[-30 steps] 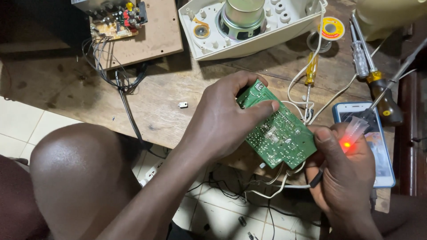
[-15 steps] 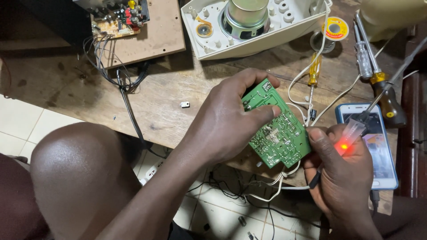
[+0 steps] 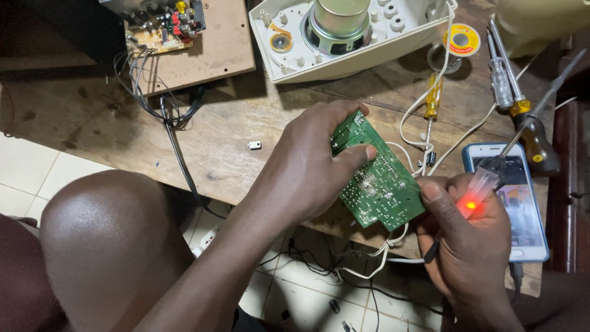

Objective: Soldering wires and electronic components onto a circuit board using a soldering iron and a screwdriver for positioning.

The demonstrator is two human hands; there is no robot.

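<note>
Head view, left hand [image 3: 301, 169]: my fingers are closed around the upper edge of the green circuit board [image 3: 376, 184], thumb pressed on its solder side.
Right hand [image 3: 470, 246]: curled tight round a clear-handled tool glowing red [image 3: 476, 193], just beside the board's lower corner.
Board: held tilted over the wooden bench [image 3: 246, 129] edge, white wires [image 3: 424, 104] trailing.
White housing [image 3: 344, 37]: holds a round speaker [image 3: 338, 18].
Beyond: phone [image 3: 519, 203], screwdrivers [image 3: 528, 123].
</note>
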